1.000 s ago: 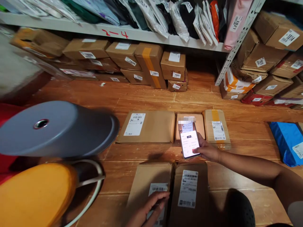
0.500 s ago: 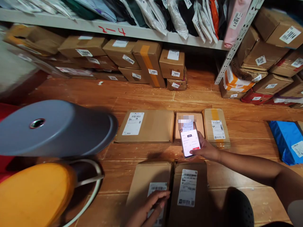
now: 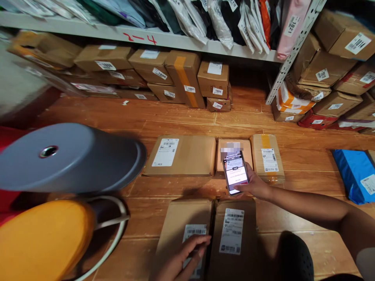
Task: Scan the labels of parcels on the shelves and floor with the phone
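My right hand (image 3: 255,186) is closed around a smartphone (image 3: 235,175), its thumb resting on the lower part of the lit screen. The phone is over the front of a small cardboard box (image 3: 220,156), partly covering it and its label. My left hand (image 3: 187,253) hovers over a cardboard box (image 3: 183,212) at the bottom; its fingers are loosely bent, thumb and forefinger a little apart, with nothing between them. Part of that box's label is hidden by the hand. Another labelled box (image 3: 232,232) lies directly beside it.
A flat box (image 3: 193,154) and a taped box (image 3: 268,158) flank the small one. A blue parcel (image 3: 353,175) lies right. Grey (image 3: 70,156) and yellow stools (image 3: 41,238) stand left. Behind are a shelf (image 3: 175,37) with bagged parcels and numbered boxes (image 3: 187,80) below it.
The phone's screen has changed from a mostly white page to a darker one with a lit panel. Both hands stay nearly in place.
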Tool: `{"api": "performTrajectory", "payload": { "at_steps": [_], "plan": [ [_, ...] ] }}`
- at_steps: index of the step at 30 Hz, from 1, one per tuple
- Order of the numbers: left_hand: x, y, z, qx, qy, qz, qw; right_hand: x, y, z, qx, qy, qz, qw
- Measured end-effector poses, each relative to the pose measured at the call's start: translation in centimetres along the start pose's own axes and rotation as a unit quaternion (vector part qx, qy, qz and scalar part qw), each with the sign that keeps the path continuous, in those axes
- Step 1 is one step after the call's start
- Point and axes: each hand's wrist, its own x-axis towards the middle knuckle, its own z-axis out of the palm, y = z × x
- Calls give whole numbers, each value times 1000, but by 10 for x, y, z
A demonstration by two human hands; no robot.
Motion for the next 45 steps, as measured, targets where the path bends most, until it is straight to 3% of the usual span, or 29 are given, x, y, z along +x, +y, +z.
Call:
{"api": "performTrajectory", "payload": {
  "at_steps": [7, 13, 21, 26, 35, 45],
  "plan": [
    [1, 31, -9, -6, -20, -13, 1000, -3, -5, 3, -1, 0, -15, 1000],
    [0, 20, -4, 2, -1, -3, 1000, -4, -3, 1, 0, -8, -32, 999],
    [-1, 18, -4, 6, -4, -2, 1000, 0, 5, -4, 103, -11, 3, 995],
    [0, 27, -4, 0, -15, -10, 1000, -5, 5, -4, 81, -23, -2, 996],
    [0, 15, -1, -1, -11, 6, 1000, -10, 4, -2, -8, -26, -7, 1000],
    [-1, 16, -1, -11, -14, 0, 1000, -10, 3, -1, -12, -18, -18, 1000]
  ]
}}
